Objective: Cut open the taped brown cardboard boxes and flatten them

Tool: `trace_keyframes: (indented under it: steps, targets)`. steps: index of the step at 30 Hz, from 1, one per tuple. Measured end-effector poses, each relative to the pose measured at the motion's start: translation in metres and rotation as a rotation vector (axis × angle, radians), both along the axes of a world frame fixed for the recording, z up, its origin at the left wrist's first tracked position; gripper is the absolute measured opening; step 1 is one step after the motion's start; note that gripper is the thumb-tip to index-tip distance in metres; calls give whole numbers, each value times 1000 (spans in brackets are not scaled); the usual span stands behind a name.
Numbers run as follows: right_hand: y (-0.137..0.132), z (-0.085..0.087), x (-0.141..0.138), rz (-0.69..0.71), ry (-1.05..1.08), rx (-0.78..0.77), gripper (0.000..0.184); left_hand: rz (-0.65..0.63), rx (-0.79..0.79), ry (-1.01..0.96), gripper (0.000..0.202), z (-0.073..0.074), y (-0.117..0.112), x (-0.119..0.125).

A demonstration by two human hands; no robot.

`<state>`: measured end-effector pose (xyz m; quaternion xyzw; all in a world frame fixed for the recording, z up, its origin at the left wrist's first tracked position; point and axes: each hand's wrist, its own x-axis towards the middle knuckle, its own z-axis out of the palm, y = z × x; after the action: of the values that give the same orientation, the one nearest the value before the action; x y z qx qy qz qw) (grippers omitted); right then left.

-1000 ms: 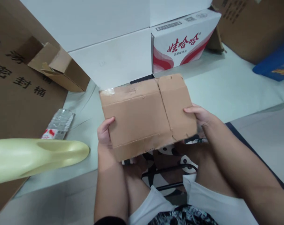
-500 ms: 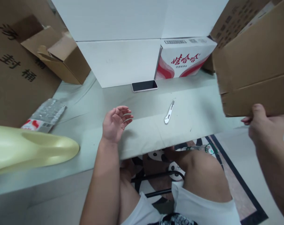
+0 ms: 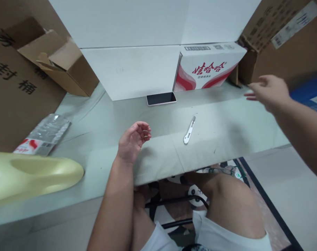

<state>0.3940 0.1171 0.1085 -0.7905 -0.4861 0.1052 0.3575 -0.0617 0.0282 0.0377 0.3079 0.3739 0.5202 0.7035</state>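
My left hand (image 3: 132,140) rests above the pale table (image 3: 221,129), palm up, fingers loosely curled and apart, holding nothing. My right hand (image 3: 268,91) is stretched out to the right over the table's far right side, fingers extended and empty, near a large brown carton (image 3: 286,45). A small white utility knife (image 3: 189,130) lies on the table between my hands. A phone (image 3: 161,98) lies flat against the white boxes behind. The flattened brown cardboard I held earlier is out of sight.
White boxes (image 3: 132,66) and a red-and-white printed carton (image 3: 208,68) line the back. An open small cardboard box (image 3: 59,64) and a big printed carton stand at left. A crumpled plastic wrapper (image 3: 42,134) and a pale yellow plastic object (image 3: 30,174) lie at left. A blue item (image 3: 310,92) sits far right.
The flattened cardboard went from both hands to my right hand alone, swung right, and was let go; it is gone from view. My left hand dropped toward the table.
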Motion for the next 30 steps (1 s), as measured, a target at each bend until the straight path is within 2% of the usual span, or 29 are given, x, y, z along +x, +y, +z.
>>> trace_keyframes:
  steps: [4, 7, 10, 13, 17, 23, 26, 30]
  targets:
    - [-40, -18, -40, 95, 109, -138, 48, 35, 13, -39, 36, 3, -3, -5]
    - [-59, -18, -62, 181, 98, -177, 40, 45, 24, -61, 35, 7, -8, -6]
    - [-64, -12, -89, 285, 37, -204, 37, 71, 48, -54, 26, 11, -15, -6]
    - [-58, -7, -131, 470, -111, -209, 36, 136, 100, -52, 24, 13, -21, -10]
    - [-37, -11, -214, 772, -309, -146, 37, 164, 170, -37, 24, 12, -27, -25]
    - [14, -24, -366, 1106, -386, -85, 40, 289, 197, -86, 26, 9, -26, -45]
    - [51, -26, -440, 1196, -412, -26, 42, 308, 180, -139, 23, 8, -17, -49]
    - [108, -25, -529, 1213, -448, 134, 36, 295, 161, -227, 24, 4, -3, -53]
